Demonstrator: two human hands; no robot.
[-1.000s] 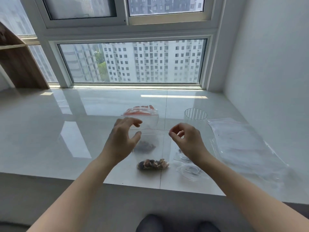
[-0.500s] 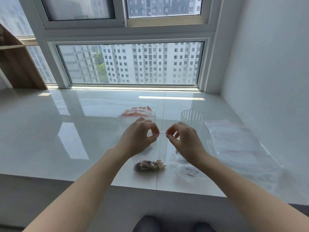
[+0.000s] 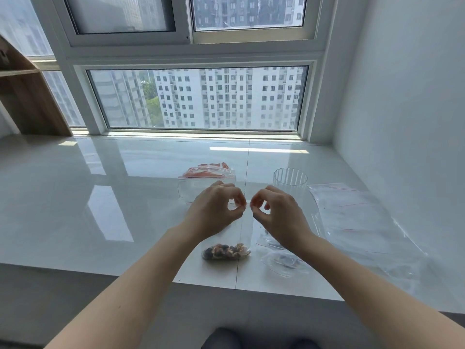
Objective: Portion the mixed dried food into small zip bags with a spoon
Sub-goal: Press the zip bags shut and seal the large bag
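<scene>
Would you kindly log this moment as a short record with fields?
left hand: pinches the zip strip of the small bag
right hand: pinches the same strip
dried food: at the bag's bottom
cup: clear, upright, behind the right hand
spare bags: flat, to the right
spoon: not identifiable

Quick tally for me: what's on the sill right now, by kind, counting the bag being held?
Small zip bags holding dried food: 1, the held bag, top strip pinched by the left hand and right hand
Stacks of empty zip bags: 1
Large clear bags: 1
Ribbed clear cups: 1
Total: 4
</scene>
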